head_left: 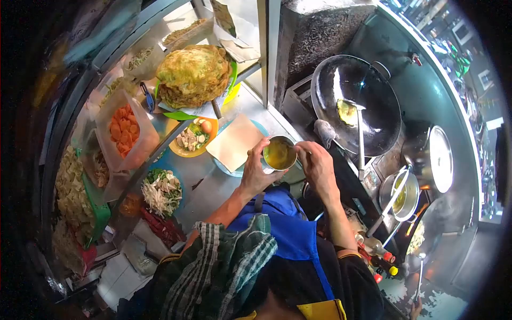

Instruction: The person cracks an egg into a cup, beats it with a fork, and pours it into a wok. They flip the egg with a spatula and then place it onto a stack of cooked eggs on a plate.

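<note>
My left hand is wrapped around a small metal cup with yellow liquid, like beaten egg, inside. At the cup's right rim, my right hand has its fingers pinched together; what they hold, if anything, is hidden. Just beyond the cup, sheets of brown paper lie on a blue plate. To the right, a large black wok holds a piece of cooked egg under the blade of a long metal spatula.
A heap of fried omelettes fills the display case at left. Nearby are a carrot tub, an orange bowl and chopped greens. Pots, sauce bottles and a second wok stand at right, near another person's hand.
</note>
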Tool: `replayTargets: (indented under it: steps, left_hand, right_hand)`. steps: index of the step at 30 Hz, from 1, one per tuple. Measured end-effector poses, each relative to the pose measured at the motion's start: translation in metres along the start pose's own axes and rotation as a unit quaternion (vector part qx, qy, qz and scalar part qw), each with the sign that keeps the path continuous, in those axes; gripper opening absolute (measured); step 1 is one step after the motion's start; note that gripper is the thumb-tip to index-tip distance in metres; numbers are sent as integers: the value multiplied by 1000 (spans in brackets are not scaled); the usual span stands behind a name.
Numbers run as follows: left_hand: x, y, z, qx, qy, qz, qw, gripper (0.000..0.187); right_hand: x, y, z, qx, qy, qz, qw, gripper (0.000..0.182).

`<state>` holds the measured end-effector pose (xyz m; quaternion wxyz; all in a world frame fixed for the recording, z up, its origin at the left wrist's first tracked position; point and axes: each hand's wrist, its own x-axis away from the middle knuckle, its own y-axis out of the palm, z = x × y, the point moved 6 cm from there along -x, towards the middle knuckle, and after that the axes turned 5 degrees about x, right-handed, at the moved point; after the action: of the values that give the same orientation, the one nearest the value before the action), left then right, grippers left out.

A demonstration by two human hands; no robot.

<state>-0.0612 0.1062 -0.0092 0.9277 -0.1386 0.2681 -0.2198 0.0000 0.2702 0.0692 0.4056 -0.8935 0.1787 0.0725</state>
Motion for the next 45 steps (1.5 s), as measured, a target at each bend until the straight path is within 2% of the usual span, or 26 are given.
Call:
replayTargets:
  steps: [3, 10, 15, 17, 18, 19, 21, 22, 23, 24, 25, 26, 27, 29, 30, 31, 33, 34, 36, 37, 38, 39, 40, 41, 43, 45]
  left_hand:
    - [-3, 6, 1, -6, 31, 3, 1000, 102]
    - [1, 14, 14, -52, 60, -84, 993, 88]
    - [4, 21, 14, 16, 46, -47, 998, 101]
    - [3, 23, 10, 30, 12, -40, 999, 101]
    - [1, 22, 9, 39, 10, -33, 999, 101]
    - [0, 20, 8, 47, 7, -24, 999, 100]
    - [-3, 16, 10, 14, 10, -15, 1000, 98]
    - [-5, 17, 14, -7, 34, -30, 999, 98]
    - [-4, 19, 18, -27, 58, -48, 997, 99]
    - [-3, 17, 18, -7, 63, -52, 997, 81]
    - [-2, 16, 13, -5, 65, -55, 996, 81]
    - [2, 17, 6, -24, 68, -75, 995, 67]
    - [-4, 17, 14, -41, 70, -95, 992, 54]
    - [-7, 14, 24, 11, 55, -66, 996, 42]
    - [-5, 9, 19, 19, 24, -50, 998, 44]
    - [-1, 2, 14, 26, -8, -35, 999, 46]
    - [2, -6, 10, 34, 16, -15, 999, 48]
    - [6, -10, 9, 17, 12, -15, 1000, 51]
    - [13, -16, 4, -19, 10, -28, 999, 56]
    - [17, -17, 1, -18, 11, -24, 1000, 56]
    - [19, -18, -5, 1, -13, -24, 1000, 57]
    - [19, -18, -9, 20, -38, -27, 999, 57]
    - [18, -19, -7, 21, -35, -25, 999, 57]
    - [17, -20, -3, 22, -36, -26, 999, 58]
    - [15, -24, 0, 22, -31, -25, 999, 59]
    - [15, -29, 9, -4, 34, -2, 999, 61]
  right_hand:
    - [7, 3, -16, -44, -37, 15, 998, 13]
    - [20, 4, -28, -98, -48, -148, 983, 16]
    - [26, 13, -19, 24, -61, -70, 995, 15]
    - [25, 5, -9, -79, 23, -107, 991, 17]
    - [24, 0, -5, -98, 19, -64, 993, 19]
    - [24, 0, 3, -51, -9, 19, 998, 18]
    - [20, -4, 7, 31, 81, -23, 996, 14]
    - [21, 1, 6, 27, 73, -92, 993, 18]
    - [20, -1, 4, 27, 72, -94, 993, 18]
    - [20, -2, -11, -72, -16, -129, 989, 22]
    - [21, -7, -27, -168, -103, -161, 967, 25]
    - [25, -11, -28, -237, -31, -255, 937, 35]
    - [29, -17, -18, -235, -29, -253, 938, 35]
    - [35, -35, 39, -234, 153, -124, 952, 41]
    - [37, -58, 68, -44, 128, 8, 991, 44]
    - [45, -77, 93, 147, 96, 139, 975, 47]
    - [77, -89, 150, 409, 172, 144, 884, 51]
    - [93, -85, 194, 412, 168, 147, 884, 51]
    - [116, -66, 286, 200, 283, 73, 935, 47]
    - [106, -72, 272, 203, 279, 73, 936, 47]
    - [94, -73, 260, -67, 375, 81, 921, 41]
    - [86, -64, 249, -332, 443, 80, 829, 34]
    - [73, -63, 250, -444, 426, 99, 782, 27]
    - [61, -74, 246, -450, 439, 108, 770, 26]
    - [45, -92, 265, -409, 424, 80, 805, 27]
    - [36, -124, 238, -264, 393, 60, 878, 42]
